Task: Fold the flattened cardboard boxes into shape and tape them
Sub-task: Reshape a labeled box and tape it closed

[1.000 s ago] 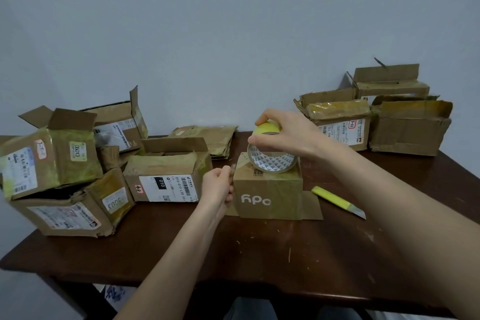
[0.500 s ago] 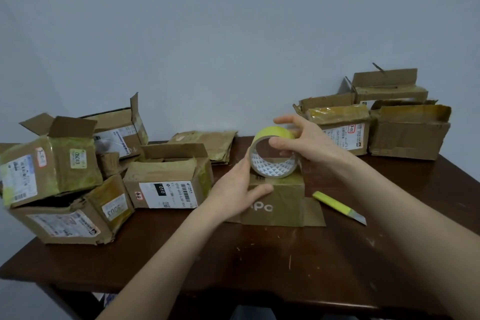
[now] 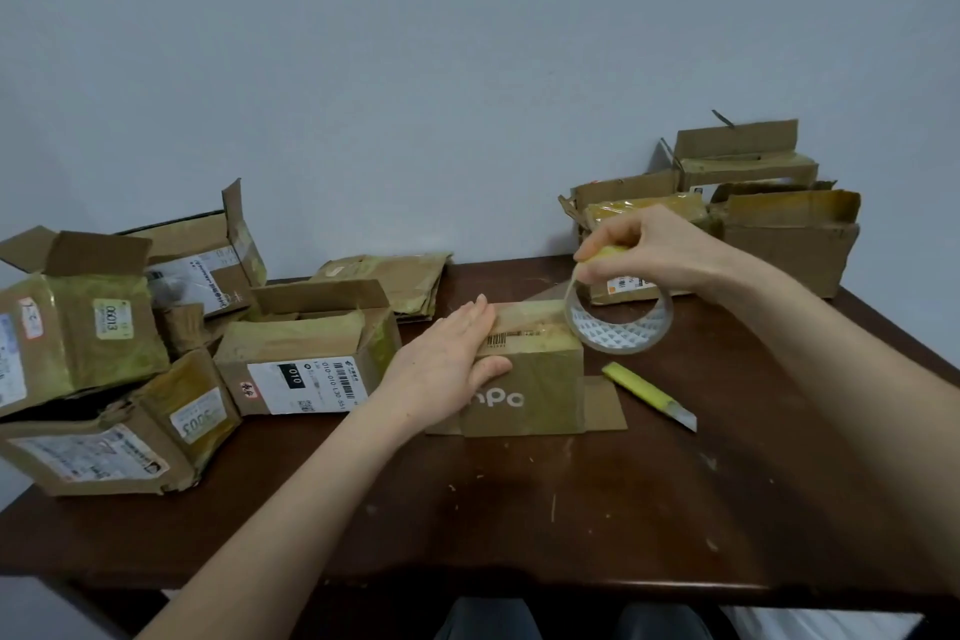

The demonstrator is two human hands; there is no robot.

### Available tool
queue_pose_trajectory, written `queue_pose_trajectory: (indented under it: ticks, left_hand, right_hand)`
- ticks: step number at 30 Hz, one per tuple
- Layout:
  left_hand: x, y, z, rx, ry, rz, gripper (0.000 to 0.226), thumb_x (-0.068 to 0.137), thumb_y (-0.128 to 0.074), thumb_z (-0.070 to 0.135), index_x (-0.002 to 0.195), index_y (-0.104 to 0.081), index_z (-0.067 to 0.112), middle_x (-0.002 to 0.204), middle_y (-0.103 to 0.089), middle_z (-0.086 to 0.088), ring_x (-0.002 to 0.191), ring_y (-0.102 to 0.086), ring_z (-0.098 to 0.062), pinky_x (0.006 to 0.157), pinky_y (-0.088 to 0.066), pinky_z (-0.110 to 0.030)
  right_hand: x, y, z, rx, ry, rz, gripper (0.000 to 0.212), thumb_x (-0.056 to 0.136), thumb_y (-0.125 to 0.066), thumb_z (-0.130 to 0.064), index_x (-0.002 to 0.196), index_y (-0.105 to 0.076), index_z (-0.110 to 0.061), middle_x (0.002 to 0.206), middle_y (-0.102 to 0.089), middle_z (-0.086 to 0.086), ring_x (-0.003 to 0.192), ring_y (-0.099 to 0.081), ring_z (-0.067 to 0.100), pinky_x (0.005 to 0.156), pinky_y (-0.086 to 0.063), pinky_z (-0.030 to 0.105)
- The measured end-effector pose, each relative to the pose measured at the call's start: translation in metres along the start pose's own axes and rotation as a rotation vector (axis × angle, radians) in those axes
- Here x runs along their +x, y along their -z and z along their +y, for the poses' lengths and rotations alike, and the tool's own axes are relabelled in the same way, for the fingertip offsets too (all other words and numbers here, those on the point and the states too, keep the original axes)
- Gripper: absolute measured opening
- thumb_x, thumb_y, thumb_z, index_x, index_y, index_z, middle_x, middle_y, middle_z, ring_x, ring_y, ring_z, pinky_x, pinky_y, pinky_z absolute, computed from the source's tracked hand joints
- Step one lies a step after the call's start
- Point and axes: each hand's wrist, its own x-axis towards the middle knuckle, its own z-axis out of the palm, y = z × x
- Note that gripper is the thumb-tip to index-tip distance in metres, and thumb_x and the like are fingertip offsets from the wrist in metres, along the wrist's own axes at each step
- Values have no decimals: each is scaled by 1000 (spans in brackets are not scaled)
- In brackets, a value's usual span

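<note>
Small box [image 3: 524,382] sits mid-table [image 3: 519,509]; left hand [image 3: 447,364] lies flat on its top-left, fingers straight, pinning the tape strip [image 3: 527,313]. Right hand [image 3: 649,250] grips the tape roll [image 3: 618,322] just past the box's right edge, strip stretched across the top. Yellow cutter [image 3: 647,395] lies just right of the box.

The small box [image 3: 524,390] is made of matt brown cardboard, and white letters are printed on its front. Across its top a strip of tape [image 3: 530,314] is laid, a thin, glossy, yellowish see-through film. The same film is wound on the tape roll [image 3: 613,337] at the box's upper right edge, around a white core printed with a small pattern. Under the box, the table [image 3: 519,509] is finished as dark brown wood with a dull sheen, scratched and flecked. Right of the box, a knife [image 3: 647,392] is cased in smooth yellow plastic and tipped with grey metal. Left of the box, a labelled box [image 3: 301,338] is covered in wrinkled shiny tape and a white paper label. Behind the box, the wall [image 3: 467,68] is painted matt.
</note>
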Motion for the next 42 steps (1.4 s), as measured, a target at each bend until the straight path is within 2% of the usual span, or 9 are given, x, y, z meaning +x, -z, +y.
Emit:
queue_pose_trajectory:
  ticks: [6,11,16,22,24,27,34,39,42]
  left_hand:
    - [0,-5,3,-168,47,13,71,97,-38,49,153,-11,15,161,0,3,147,-2,-8,119,-10,-28]
    - [-5,-17,17,-852,339,193,60,101,-38,39,152,-17,16,158,-20,0,143,-24,-15,118,-22,-36]
    - [23,-13,7,-1221,442,279,48,100,-40,14,147,-33,13,150,-37,2,131,-44,-16,108,-40,-38]
    - [25,-13,-6,-1035,470,34,40,104,-26,36,108,-62,20,107,-68,-4,94,-64,-14,79,-49,-25]
    - [33,-7,-10,-556,428,48,48,104,-22,37,128,-53,9,130,-57,-13,119,-53,-24,94,-44,-34]
    - [41,-2,7,77,224,91,63,101,-13,46,150,-22,7,157,-18,-12,146,-15,-24,120,-13,-40]
    - [39,-6,56,78,-114,23,66,98,-26,56,153,-12,23,160,-11,3,146,-15,-12,116,-13,-30]
    - [44,-4,35,129,138,-59,95,76,-11,83,151,-19,25,159,-13,-13,146,-13,-27,119,-11,-46]
    - [46,-8,40,164,148,-54,84,84,-13,76,152,-15,26,158,-12,-18,146,-13,-32,118,-11,-49]
  right_hand:
    - [-16,-22,42,-46,-81,-82,15,76,-70,-37,87,-73,-28,101,-68,-4,86,-62,9,70,-49,25]
    - [-18,-39,49,0,-61,-52,10,86,-65,-24,91,-73,-29,98,-67,-9,98,-60,11,87,-49,31]
    - [-14,-44,49,-12,-71,31,14,86,-65,-25,98,-71,-26,92,-60,-15,86,-57,6,64,-45,20]
    - [-12,-51,53,47,-115,45,13,87,-64,-28,99,-70,-30,100,-63,-9,92,-59,10,74,-53,28]
    - [-12,-50,53,55,-120,42,13,87,-65,-28,99,-71,-30,100,-63,-9,95,-59,11,79,-53,31]
    - [-11,-50,52,71,-121,37,16,86,-65,-27,100,-72,-28,102,-64,-8,98,-59,12,81,-54,31]
    - [-11,-49,52,81,-88,24,22,86,-65,-22,107,-72,-20,106,-66,-3,99,-59,11,74,-46,20]
    - [-9,-49,56,88,-87,2,24,87,-67,-27,109,-71,-23,110,-65,-6,107,-58,11,85,-46,22]
    - [-17,-41,69,378,-207,-14,33,82,-71,-41,112,-66,-28,118,-65,-2,113,-60,16,103,-46,38]
